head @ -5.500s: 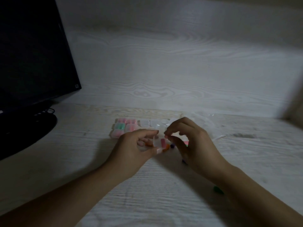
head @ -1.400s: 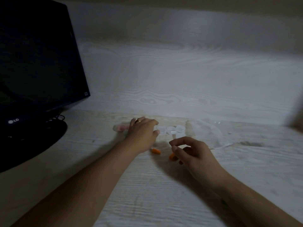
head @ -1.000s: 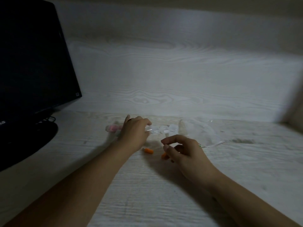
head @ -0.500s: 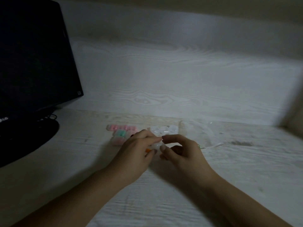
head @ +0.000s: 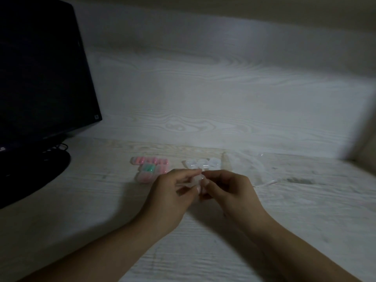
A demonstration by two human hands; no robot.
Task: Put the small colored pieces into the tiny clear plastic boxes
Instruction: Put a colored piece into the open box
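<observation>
At the centre of the frame I have both hands closed on one clear box. My left hand pinches it between thumb and fingertips from the left. My right hand meets it from the right with fingers curled in, narrow, touching the box or its lid. Whether a piece is already inside, or pinched in the right fingers, I cannot tell; the light is dim and the fingers cover it.

Just above the hands, three empty boxes sit in a row on the table. To their left, left of centre, lies the cluster of filled boxes, pink with one green. Right of the empties a clear bag lies crumpled. No loose pieces show on the table, so any left are probably under my hands. A dark monitor fills the upper left.

The risks, as I judge them:
- The box is smooth and tiny, so too hard a squeeze could shoot it out of the pinch.
- A piece could drop and roll into the shadow under my wrists.
- If the lid snaps unevenly, it may pop and spill.
- A careless wrist could knock the empties.
</observation>
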